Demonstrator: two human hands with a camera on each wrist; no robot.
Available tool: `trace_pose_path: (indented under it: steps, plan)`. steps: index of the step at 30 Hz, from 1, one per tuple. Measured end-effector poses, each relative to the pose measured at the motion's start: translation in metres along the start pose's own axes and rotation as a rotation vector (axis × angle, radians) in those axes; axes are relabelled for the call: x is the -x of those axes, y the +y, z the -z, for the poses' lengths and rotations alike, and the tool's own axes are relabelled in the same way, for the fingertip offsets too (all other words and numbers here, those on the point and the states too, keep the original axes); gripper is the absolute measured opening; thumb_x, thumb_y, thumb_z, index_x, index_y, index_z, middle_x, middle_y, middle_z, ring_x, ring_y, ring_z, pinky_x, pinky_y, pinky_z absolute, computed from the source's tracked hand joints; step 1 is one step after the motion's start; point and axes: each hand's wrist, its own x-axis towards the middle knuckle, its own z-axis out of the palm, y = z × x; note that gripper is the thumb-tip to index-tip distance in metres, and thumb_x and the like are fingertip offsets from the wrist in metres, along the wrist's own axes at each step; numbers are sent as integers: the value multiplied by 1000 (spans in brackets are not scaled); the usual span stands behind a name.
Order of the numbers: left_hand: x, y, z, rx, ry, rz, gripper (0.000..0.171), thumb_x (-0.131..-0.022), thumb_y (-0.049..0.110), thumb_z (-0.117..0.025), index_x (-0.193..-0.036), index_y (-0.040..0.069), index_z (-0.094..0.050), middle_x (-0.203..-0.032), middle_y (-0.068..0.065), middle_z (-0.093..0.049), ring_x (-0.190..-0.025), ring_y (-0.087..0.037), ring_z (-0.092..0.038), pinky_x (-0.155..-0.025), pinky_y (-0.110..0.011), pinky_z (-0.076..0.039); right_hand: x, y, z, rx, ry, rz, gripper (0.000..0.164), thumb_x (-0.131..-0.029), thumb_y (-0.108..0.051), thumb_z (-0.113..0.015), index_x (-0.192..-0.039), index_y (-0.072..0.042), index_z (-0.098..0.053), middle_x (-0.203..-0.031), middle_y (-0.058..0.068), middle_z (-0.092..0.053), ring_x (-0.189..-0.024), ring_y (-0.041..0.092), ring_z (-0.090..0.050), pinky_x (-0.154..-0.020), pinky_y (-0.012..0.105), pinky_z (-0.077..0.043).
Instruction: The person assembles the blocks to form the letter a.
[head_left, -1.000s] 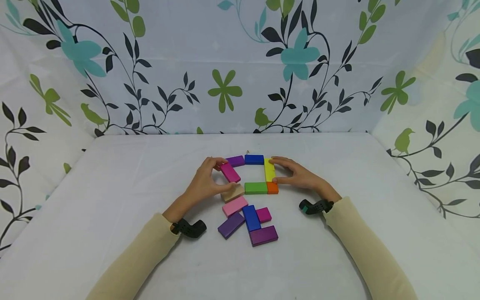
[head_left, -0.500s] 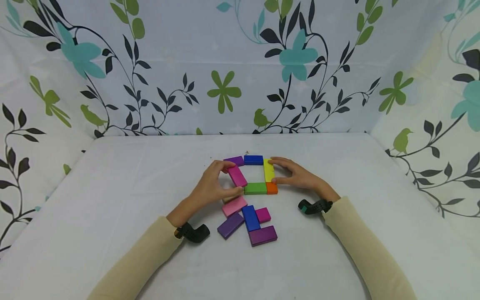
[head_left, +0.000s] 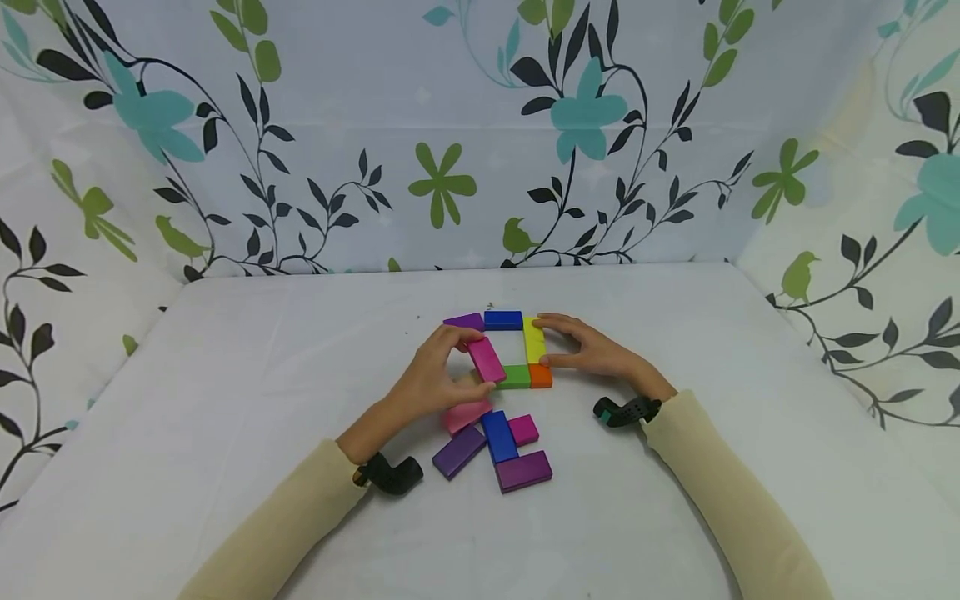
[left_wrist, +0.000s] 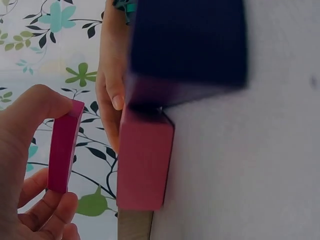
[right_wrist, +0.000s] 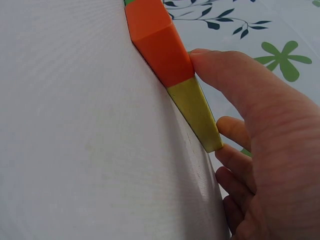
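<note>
My left hand (head_left: 429, 375) pinches a magenta block (head_left: 487, 360) end to end between thumb and fingers. In the left wrist view the magenta block (left_wrist: 65, 147) shows raised, with the backdrop behind it. In the head view it overlaps the left end of a green block (head_left: 515, 377). My right hand (head_left: 596, 350) holds a yellow block (head_left: 534, 340) from its right side, fingers at the far end, thumb near the orange block (head_left: 540, 376). The right wrist view shows the thumb tip at the orange block (right_wrist: 165, 50), beside the yellow one (right_wrist: 196, 114).
Violet (head_left: 463, 321) and blue (head_left: 503, 320) blocks line the far side. Nearer lie pink (head_left: 467, 415), purple (head_left: 459, 452), blue (head_left: 500, 437), small magenta (head_left: 524, 429) and dark purple (head_left: 523, 472) blocks. A tan block (left_wrist: 135, 225) is mostly hidden by my left hand. Patterned cloth (head_left: 315, 125) hangs behind the white table (head_left: 225, 375).
My left hand has carried the magenta block to the right, from over the tan block's far end to the green block's left end. The right hand stays at the yellow block.
</note>
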Motion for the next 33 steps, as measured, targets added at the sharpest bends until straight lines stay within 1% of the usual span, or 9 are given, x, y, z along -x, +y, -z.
trace_pose_path:
  steps: [6,11,13,16,18,20,25,29,33]
  plan:
    - [-1,5,-4,1,-13,-35,62,-74,23,-82,-126,2,-55,-121,-12,-56,-107,-24,-53,-91,-47,-49,-2,-1,0,7,-8,-6,70,-88,-34,-71,-149,-16,-41,-160,8,-25,-148,33,-14,-114,63,-12]
    - [-1,15,-9,55,-25,-47,62,-74,22,-82,-127,3,-55,-120,-10,-55,-109,-24,-52,-90,-48,-49,-4,-2,2,16,-14,-6,70,-88,-34,-71,-149,-17,-40,-160,7,-24,-148,33,-13,-114,63,-11]
    - [0,18,-12,78,-35,-45,62,-75,23,-82,-127,5,-54,-120,-9,-54,-109,-22,-51,-87,-46,-51,-5,-1,2,21,-15,-5,71,-88,-34,-71,-149,-17,-41,-160,7,-25,-148,33,-13,-114,63,-11]
    - [-1,22,-17,108,-53,-38,63,-75,24,-82,-128,7,-54,-121,-6,-53,-109,-19,-50,-79,-42,-54,-6,-1,2,22,-15,-4,70,-88,-35,-71,-149,-18,-41,-160,7,-25,-148,33,-13,-113,63,-12]
    - [-1,26,-19,128,-62,-48,62,-75,23,-82,-128,7,-54,-122,-6,-53,-109,-19,-50,-75,-41,-55,-6,0,2,18,-13,-3,70,-88,-34,-71,-149,-17,-41,-160,7,-25,-148,33,-14,-114,63,-12]
    - [-3,29,-22,143,-67,-62,62,-75,22,-82,-128,6,-54,-123,-6,-53,-109,-19,-51,-77,-42,-55,-5,0,2,15,-11,0,70,-87,-33,-71,-148,-17,-42,-160,7,-25,-148,33,-13,-113,63,-12]
    - [-7,38,-29,160,-85,-112,62,-75,22,-82,-127,3,-54,-122,-8,-54,-109,-20,-52,-89,-45,-51,-2,1,2,17,-8,33,69,-88,-29,-71,-148,-14,-42,-159,10,-27,-148,34,-14,-113,65,-12]
    - [-11,43,-36,154,-106,-149,63,-75,23,-81,-127,2,-54,-122,-9,-54,-107,-20,-53,-92,-45,-50,0,3,2,27,-5,63,67,-89,-24,-70,-148,-11,-42,-158,13,-27,-147,36,-15,-112,65,-13]
    - [-13,46,-42,147,-134,-153,63,-75,24,-82,-128,3,-55,-121,-8,-54,-105,-18,-54,-91,-42,-51,1,3,3,29,-4,70,65,-90,-20,-69,-148,-11,-41,-159,12,-26,-148,35,-14,-114,63,-12]
